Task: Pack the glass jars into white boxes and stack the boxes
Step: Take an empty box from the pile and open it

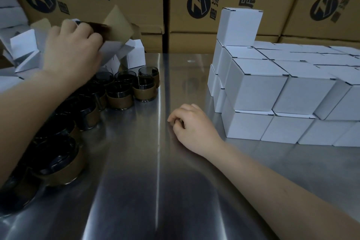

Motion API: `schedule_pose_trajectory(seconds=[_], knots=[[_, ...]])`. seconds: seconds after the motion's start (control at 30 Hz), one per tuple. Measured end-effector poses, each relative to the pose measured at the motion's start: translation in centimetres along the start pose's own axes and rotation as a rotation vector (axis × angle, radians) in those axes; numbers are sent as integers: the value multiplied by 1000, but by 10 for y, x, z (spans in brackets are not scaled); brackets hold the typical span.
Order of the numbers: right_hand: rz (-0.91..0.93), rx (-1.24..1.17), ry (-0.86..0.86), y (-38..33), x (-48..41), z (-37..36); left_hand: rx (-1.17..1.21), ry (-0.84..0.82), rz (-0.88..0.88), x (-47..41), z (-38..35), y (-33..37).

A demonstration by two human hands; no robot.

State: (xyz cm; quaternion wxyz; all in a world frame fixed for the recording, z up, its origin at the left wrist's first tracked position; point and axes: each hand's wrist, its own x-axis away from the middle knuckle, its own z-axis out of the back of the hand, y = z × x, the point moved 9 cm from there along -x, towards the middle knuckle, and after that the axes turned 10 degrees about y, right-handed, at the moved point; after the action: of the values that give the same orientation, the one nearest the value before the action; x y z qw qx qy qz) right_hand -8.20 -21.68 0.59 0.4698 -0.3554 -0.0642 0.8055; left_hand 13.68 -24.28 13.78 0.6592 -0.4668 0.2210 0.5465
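Note:
Several dark glass jars [120, 93] with brown bands stand in rows along the left of the steel table [148, 181]. My left hand [72, 48] is raised above them at the far left, gripping an open white box [115, 48] with a brown inner flap; something dark and blurred shows at its fingertips. My right hand [192, 124] rests on the table in the middle, fingers curled in, holding nothing. To the right, closed white boxes [272, 87] are stacked in layers, with one more white box [240, 25] on top at the stack's left end.
A heap of unfolded white boxes [25, 52] lies at the far left, with one small upright white box [136, 56] behind the jars. Large printed brown cartons [194, 6] form a wall behind the table.

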Motion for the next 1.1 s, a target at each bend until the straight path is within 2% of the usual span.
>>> schedule_pose_trajectory(seconds=[0.1,0.23,0.4,0.53,0.67,0.83,1.0,1.1], knots=[[-40,-94,66,6,0,5,66,88,43,-3,31,29],[-188,-324,222,16,1,17,230,168,108,6,76,83],[-508,-801,379,28,5,28,419,38,224,33,86,137],[-543,-973,355,22,6,27,493,30,280,52,88,157],[-509,-1029,304,15,4,22,535,29,248,62,86,163],[-473,-881,358,22,4,27,632,43,314,69,81,159],[-473,-775,407,27,4,34,811,160,507,72,79,143],[-477,-720,436,29,6,38,928,159,687,78,66,130]])
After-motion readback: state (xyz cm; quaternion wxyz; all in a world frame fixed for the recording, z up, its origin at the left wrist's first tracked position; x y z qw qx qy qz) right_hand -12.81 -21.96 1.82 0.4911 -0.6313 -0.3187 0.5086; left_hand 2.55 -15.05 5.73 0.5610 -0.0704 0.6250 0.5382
